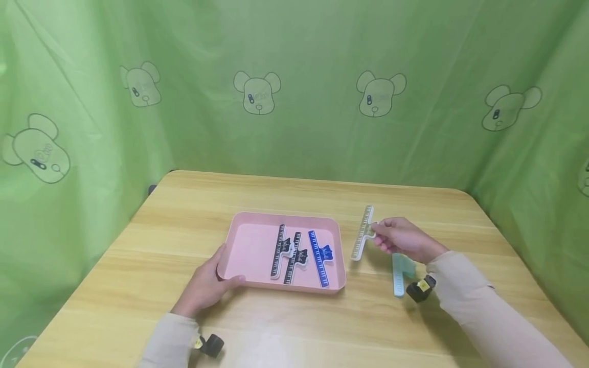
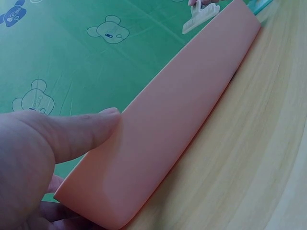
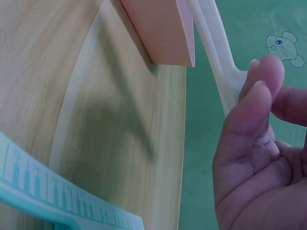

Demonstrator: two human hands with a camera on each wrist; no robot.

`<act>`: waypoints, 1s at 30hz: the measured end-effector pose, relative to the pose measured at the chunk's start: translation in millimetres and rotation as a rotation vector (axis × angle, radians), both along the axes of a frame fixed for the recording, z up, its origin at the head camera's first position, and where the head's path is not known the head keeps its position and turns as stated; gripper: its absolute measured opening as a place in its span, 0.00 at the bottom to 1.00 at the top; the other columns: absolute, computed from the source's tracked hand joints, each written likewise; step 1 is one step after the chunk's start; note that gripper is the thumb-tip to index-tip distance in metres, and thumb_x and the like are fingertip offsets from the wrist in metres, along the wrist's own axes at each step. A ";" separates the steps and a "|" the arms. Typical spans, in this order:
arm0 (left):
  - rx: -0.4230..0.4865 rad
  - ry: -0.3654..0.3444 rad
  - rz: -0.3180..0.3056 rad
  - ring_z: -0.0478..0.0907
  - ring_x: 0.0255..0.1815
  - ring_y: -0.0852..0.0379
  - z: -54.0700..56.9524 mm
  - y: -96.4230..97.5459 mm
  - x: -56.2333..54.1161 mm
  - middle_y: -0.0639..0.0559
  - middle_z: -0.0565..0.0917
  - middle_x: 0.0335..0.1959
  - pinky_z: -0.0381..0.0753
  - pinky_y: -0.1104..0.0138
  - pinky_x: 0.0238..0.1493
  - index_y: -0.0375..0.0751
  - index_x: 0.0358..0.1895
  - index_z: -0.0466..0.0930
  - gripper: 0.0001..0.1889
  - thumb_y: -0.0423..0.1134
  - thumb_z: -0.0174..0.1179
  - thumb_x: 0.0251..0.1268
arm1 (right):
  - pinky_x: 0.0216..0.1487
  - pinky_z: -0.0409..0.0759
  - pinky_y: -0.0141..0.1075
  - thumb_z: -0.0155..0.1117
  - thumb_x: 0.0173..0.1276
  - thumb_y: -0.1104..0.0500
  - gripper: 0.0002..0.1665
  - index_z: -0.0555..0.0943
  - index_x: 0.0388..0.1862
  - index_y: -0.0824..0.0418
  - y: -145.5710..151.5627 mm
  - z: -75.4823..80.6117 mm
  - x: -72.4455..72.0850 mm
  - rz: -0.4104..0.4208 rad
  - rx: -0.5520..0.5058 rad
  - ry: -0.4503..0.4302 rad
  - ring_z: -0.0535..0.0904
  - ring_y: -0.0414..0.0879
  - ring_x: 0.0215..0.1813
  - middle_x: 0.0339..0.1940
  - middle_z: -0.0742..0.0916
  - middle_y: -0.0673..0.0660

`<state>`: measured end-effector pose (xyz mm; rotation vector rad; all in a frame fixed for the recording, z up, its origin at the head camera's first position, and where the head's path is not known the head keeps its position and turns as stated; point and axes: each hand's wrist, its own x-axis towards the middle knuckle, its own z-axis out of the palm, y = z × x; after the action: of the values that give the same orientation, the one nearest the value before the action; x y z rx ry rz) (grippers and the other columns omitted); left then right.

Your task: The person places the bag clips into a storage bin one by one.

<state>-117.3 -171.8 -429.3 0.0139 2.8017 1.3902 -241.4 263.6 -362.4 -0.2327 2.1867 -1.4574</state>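
My right hand (image 1: 405,239) pinches the handle of a white piano-key-patterned clip (image 1: 361,237), raised above the table just right of the pink tray (image 1: 248,250). In the right wrist view the white clip (image 3: 216,43) shows only partly, between thumb and fingers. At the tray's front left corner my left hand (image 1: 204,286) grips the wall, the thumb (image 2: 91,132) lying along the outer front side. Two black clips (image 1: 277,255) and a blue clip (image 1: 318,259) lie flat in the tray's right half. Under my right wrist, a light teal clip (image 1: 398,278) lies on the table.
The wooden table (image 1: 184,220) has rounded far corners. Green curtains (image 1: 313,148) with printed bear heads surround its back and sides. A black wrist camera (image 1: 420,290) sits near the teal clip, another (image 1: 212,346) near the front left.
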 end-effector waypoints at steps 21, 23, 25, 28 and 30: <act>0.005 0.001 -0.001 0.59 0.71 0.37 -0.7 0.4 1.1 0.38 0.61 0.73 0.57 0.45 0.70 0.42 0.77 0.50 0.53 0.53 0.71 0.53 | 0.32 0.78 0.32 0.48 0.78 0.54 0.16 0.72 0.39 0.66 -16.5 11.4 10.4 0.016 0.017 0.013 0.74 0.39 0.27 0.28 0.80 0.52; 0.009 0.000 0.000 0.59 0.71 0.37 -0.8 0.6 1.3 0.38 0.61 0.73 0.57 0.45 0.70 0.42 0.77 0.50 0.53 0.53 0.71 0.53 | 0.33 0.78 0.33 0.48 0.78 0.54 0.16 0.72 0.39 0.66 -17.6 11.2 9.5 0.014 0.021 0.014 0.74 0.40 0.27 0.28 0.80 0.52; 0.011 -0.002 0.001 0.59 0.71 0.37 -0.8 0.7 1.3 0.38 0.61 0.73 0.57 0.44 0.70 0.43 0.77 0.50 0.52 0.53 0.71 0.53 | 0.34 0.79 0.34 0.48 0.78 0.54 0.16 0.72 0.39 0.66 -18.9 10.9 8.3 0.012 0.020 0.016 0.74 0.40 0.27 0.28 0.80 0.52; 0.016 0.001 0.000 0.59 0.71 0.37 -0.5 0.7 1.0 0.39 0.62 0.73 0.57 0.44 0.69 0.44 0.78 0.50 0.52 0.52 0.71 0.52 | 0.34 0.79 0.34 0.48 0.78 0.54 0.16 0.72 0.40 0.66 -22.0 11.1 7.2 0.018 0.014 0.024 0.75 0.40 0.27 0.28 0.80 0.52; 0.010 0.009 -0.003 0.60 0.71 0.36 -0.4 0.5 0.8 0.38 0.62 0.73 0.58 0.44 0.69 0.43 0.77 0.50 0.52 0.52 0.71 0.53 | 0.33 0.79 0.33 0.48 0.78 0.54 0.15 0.72 0.40 0.67 -24.6 11.4 7.1 0.015 0.000 0.022 0.74 0.39 0.27 0.28 0.80 0.52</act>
<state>-116.5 -171.3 -429.6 0.0246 2.8008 1.4077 -234.3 239.0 -351.1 -0.2657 2.1982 -1.4532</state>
